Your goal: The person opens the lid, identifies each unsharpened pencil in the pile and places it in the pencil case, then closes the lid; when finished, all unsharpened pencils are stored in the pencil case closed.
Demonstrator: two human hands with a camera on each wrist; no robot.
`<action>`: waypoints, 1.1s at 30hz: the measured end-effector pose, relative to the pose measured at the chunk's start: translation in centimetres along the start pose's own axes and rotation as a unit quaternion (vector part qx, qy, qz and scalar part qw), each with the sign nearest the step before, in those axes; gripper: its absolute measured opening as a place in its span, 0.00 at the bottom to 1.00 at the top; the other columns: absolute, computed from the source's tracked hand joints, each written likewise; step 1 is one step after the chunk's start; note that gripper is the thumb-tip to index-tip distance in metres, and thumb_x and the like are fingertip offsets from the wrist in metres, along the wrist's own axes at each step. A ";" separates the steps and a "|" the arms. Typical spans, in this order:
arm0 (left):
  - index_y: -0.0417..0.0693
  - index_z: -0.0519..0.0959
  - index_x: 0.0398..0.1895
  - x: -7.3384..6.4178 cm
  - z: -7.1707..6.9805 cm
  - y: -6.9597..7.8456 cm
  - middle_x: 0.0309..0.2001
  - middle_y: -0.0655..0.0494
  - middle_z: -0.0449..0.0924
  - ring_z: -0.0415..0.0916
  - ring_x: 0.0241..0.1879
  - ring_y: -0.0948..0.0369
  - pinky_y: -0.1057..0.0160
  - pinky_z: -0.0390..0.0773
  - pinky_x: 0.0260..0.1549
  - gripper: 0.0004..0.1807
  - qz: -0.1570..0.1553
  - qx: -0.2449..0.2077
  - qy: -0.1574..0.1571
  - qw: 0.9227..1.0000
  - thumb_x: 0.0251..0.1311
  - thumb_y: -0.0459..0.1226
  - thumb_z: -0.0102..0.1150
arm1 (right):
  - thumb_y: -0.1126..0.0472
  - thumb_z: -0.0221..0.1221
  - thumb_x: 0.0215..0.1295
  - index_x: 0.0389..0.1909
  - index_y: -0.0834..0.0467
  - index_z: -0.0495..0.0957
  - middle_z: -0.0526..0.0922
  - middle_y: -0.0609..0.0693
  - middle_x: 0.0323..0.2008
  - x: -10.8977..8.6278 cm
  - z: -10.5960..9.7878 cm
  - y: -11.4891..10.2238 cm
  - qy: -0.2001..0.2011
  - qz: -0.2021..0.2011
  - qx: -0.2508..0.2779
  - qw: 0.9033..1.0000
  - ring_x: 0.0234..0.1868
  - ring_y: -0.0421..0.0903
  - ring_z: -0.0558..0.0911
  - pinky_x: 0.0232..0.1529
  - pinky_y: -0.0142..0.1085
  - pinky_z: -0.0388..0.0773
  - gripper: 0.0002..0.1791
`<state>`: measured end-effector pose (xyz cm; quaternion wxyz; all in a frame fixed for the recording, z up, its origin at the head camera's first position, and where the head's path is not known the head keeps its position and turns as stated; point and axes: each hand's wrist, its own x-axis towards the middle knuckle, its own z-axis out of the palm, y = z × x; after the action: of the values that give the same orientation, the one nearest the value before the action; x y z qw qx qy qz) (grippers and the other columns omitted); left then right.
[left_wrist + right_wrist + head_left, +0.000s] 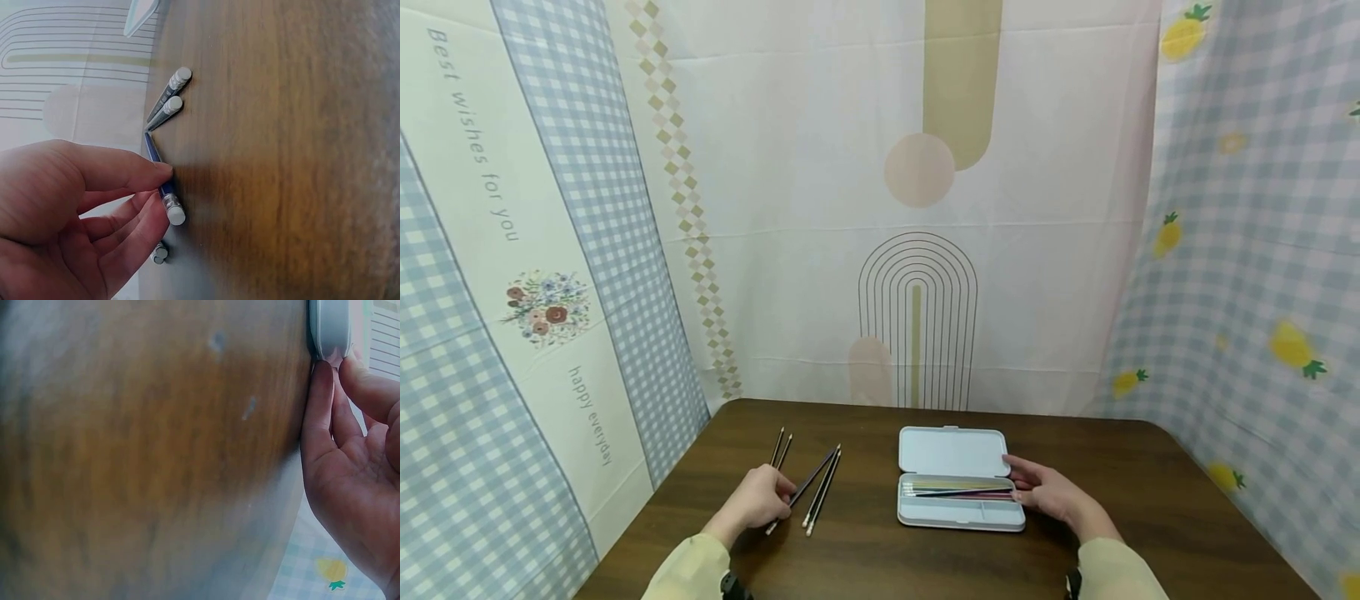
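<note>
My left hand point(760, 498) pinches a dark blue pencil point(167, 187) between thumb and fingers, near its white eraser end, low over the table. To its right lie two dark pencils point(824, 493) with white erasers, their tips near the blue one's tip. Two more pencils point(782, 448) stick out beyond the hand, partly hidden by it. At the right, a pale blue pencil case point(961, 525) lies with its lid point(952, 451) laid back. Several coloured pencils point(955, 491) fill its rear compartment. My right hand point(1056, 493) holds the case's right edge, thumb at the rim, fingers along the side.
A dark brown wooden table point(865, 562) bears everything. A pale printed cloth point(790, 292) hangs behind it, with checked cloths point(1262, 275) at the sides. The case's front tray has a small divider point(982, 510).
</note>
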<state>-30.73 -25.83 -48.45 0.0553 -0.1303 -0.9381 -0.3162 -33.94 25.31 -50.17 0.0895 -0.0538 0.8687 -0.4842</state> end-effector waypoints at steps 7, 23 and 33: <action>0.36 0.91 0.37 0.1 0.3 0.2 0.27 0.59 0.83 0.77 0.31 0.61 0.58 0.81 0.36 0.17 -0.029 0.003 0.034 0.999 0.38 0.22 0.68 | 0.68 0.65 0.72 0.79 0.61 0.67 0.71 0.73 0.71 0.0 0.0 -0.2 0.001 0.007 0.008 1.000 0.72 0.70 0.70 0.71 0.66 0.65 0.36; 0.38 0.91 0.40 0.2 0.3 0.7 0.30 0.58 0.84 0.77 0.33 0.60 0.57 0.80 0.36 0.19 -0.046 0.004 0.050 0.998 0.41 0.23 0.69 | 0.67 0.65 0.71 0.80 0.60 0.67 0.71 0.72 0.72 -0.2 0.1 -0.3 0.006 0.011 0.007 1.000 0.73 0.70 0.70 0.71 0.66 0.64 0.37; 0.41 0.92 0.43 0.8 0.6 1.0 0.35 0.58 0.87 0.79 0.36 0.59 0.52 0.81 0.38 0.16 -0.050 0.008 0.067 0.996 0.48 0.25 0.70 | 0.68 0.65 0.71 0.81 0.59 0.65 0.71 0.73 0.72 -0.3 0.3 -0.5 0.008 0.011 0.009 1.000 0.73 0.70 0.69 0.71 0.66 0.64 0.39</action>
<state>-31.25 -24.50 -48.18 0.1026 -0.0611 -0.9401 -0.3193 -33.62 24.88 -49.86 0.0885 -0.0392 0.8654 -0.4917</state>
